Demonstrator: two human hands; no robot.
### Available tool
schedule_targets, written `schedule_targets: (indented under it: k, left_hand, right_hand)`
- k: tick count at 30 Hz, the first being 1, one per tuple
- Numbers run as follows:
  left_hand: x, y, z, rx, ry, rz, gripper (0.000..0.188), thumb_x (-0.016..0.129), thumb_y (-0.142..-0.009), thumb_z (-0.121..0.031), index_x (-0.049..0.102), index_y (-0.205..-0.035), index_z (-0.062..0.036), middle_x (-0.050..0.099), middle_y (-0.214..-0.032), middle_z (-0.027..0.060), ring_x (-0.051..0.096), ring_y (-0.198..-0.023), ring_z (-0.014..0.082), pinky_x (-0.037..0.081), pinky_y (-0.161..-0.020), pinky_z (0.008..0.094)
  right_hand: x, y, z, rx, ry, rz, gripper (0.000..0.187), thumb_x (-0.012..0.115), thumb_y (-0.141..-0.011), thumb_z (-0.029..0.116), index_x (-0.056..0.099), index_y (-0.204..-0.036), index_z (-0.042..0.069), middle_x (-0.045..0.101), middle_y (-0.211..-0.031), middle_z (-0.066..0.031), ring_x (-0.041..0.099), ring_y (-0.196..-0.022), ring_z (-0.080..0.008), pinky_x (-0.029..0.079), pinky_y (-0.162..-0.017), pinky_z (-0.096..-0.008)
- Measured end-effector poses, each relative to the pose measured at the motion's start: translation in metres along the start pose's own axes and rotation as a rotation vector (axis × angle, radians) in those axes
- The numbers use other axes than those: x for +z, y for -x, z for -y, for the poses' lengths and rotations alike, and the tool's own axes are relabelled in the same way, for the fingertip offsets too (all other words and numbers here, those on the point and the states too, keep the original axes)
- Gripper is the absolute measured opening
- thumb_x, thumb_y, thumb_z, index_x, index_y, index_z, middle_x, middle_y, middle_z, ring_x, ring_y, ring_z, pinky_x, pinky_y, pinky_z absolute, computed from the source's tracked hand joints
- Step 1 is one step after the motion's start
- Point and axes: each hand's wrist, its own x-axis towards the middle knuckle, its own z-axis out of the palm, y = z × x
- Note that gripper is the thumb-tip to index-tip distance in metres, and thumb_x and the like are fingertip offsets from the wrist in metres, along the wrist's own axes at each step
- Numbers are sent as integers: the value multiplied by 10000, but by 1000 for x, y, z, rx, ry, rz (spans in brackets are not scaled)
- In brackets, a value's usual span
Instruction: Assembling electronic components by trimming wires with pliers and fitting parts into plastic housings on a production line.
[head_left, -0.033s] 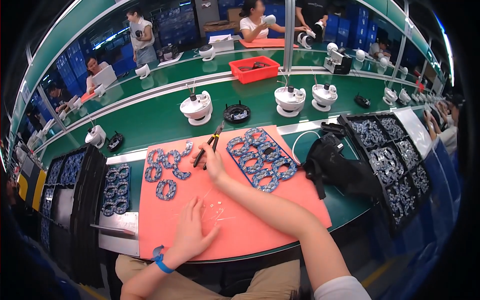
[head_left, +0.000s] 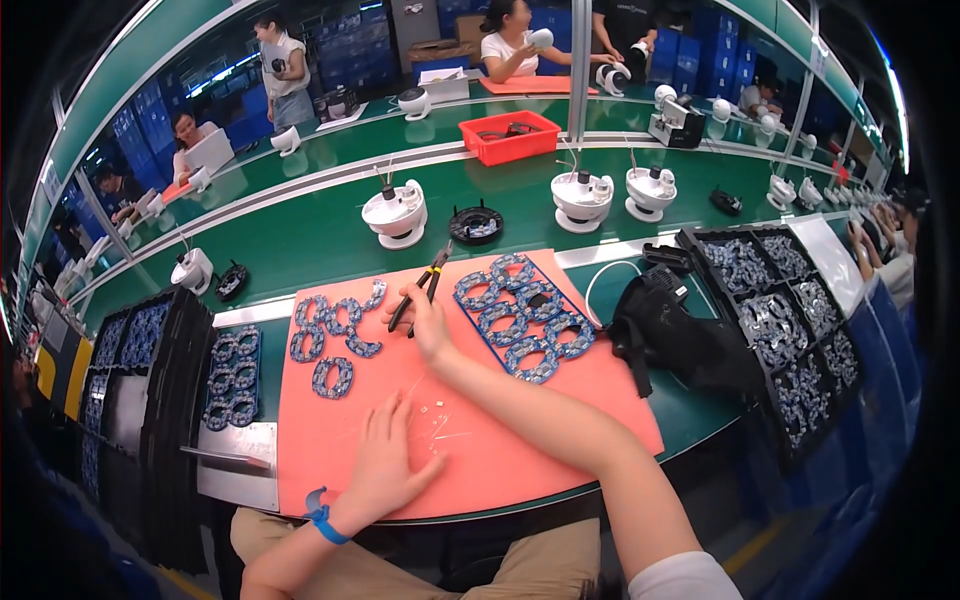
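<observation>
Pliers (head_left: 429,284) between two groups of circuit boards: the tip could scratch either group.
Your right hand (head_left: 424,325) grasps the pliers by their handles, over the pink mat (head_left: 340,450); if your wrist turns carelessly, I think the metal tip could strike the loose ring-shaped boards (head_left: 346,378) on the left or the joined panel (head_left: 520,312) on the right. Your right forearm passes near this panel, so a sideways move might push it. Your left hand (head_left: 385,465) is released, fingers spread, with nothing visible in it. Small pale scraps (head_left: 424,409) lie near its fingers; a sweep could perhaps carry them under the boards.
</observation>
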Motion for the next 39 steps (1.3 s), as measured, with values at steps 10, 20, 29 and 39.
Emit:
schedule_targets:
  k: [10, 20, 29, 39]
  left_hand:
    - [6, -22, 11, 193, -197, -23, 391, 644, -850, -260, 610, -1209, -109, 579, -1241, 83, 529, -1196, 263, 247, -1110, 514]
    - [-11, -13, 32, -82, -9, -176, 530, 689, -820, -181, 501, -1285, -11, 489, -1290, 185, 459, -1213, 353, 330, -1056, 434]
    - [-1, -9, 20, -36, -186, -42, 847, 715, -813, -317, 274, -1431, 58, 372, -1373, 252, 385, -1260, 409, 311, -1076, 457]
    - [9, -28, 22, 6, -232, -104, 409, 698, -835, -250, 516, -1072, 29, 481, -996, 171, 503, -936, 342, 432, -805, 414]
  right_hand:
    - [-10, -2, 11, -4, -30, -34, 381, 460, -965, 381, 475, -1111, 30, 654, -864, -129, 676, -804, -227, 517, -720, -317]
    - [5, 8, 23, -25, 46, -1, 414, 460, -955, 381, 479, -1113, -2, 642, -895, -149, 676, -809, -227, 522, -732, -326]
    - [6, 10, 22, -18, 23, 7, 430, 440, -963, 402, 472, -1107, -1, 644, -889, -157, 678, -808, -227, 515, -729, -323]
    - [2, 8, 24, -8, 25, 26, 420, 426, -973, 388, 460, -1117, -5, 642, -908, -153, 674, -824, -231, 519, -725, -323]
